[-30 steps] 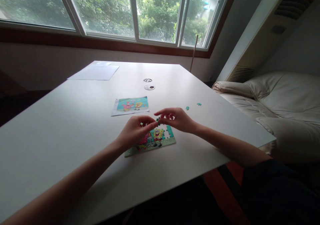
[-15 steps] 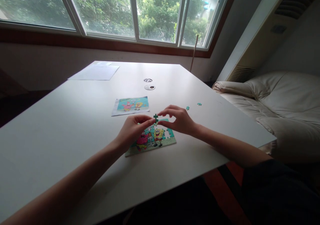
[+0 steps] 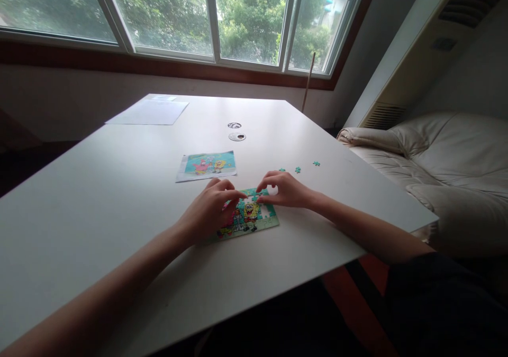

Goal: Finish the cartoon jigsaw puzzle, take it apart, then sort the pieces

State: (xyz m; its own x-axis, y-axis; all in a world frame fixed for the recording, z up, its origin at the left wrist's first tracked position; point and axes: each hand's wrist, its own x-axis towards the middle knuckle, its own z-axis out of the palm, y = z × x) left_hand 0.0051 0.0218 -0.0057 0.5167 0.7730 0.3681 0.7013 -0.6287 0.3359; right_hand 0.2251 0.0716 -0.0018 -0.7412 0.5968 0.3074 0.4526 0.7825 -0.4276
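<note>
A cartoon jigsaw puzzle [image 3: 254, 217] lies flat on the white table [image 3: 99, 198], with gaps along its top edge. My left hand [image 3: 210, 211] rests on the puzzle's left part, fingers curled. Its fingertips meet those of my right hand [image 3: 286, 190] at the puzzle's top edge. Between the fingertips of both hands sits a small green puzzle piece [image 3: 254, 197], held low against the puzzle. Three loose green pieces [image 3: 297, 170] lie on the table just beyond my right hand.
A printed reference picture [image 3: 206, 165] lies behind the puzzle. Further back are two round cable grommets [image 3: 237, 136] and a sheet of paper [image 3: 148, 112]. A cream sofa [image 3: 456, 161] stands beside the table's right edge. A thin stick [image 3: 307, 84] leans under the window.
Both hands have come down from above the puzzle to its top edge, bringing the green piece with them.
</note>
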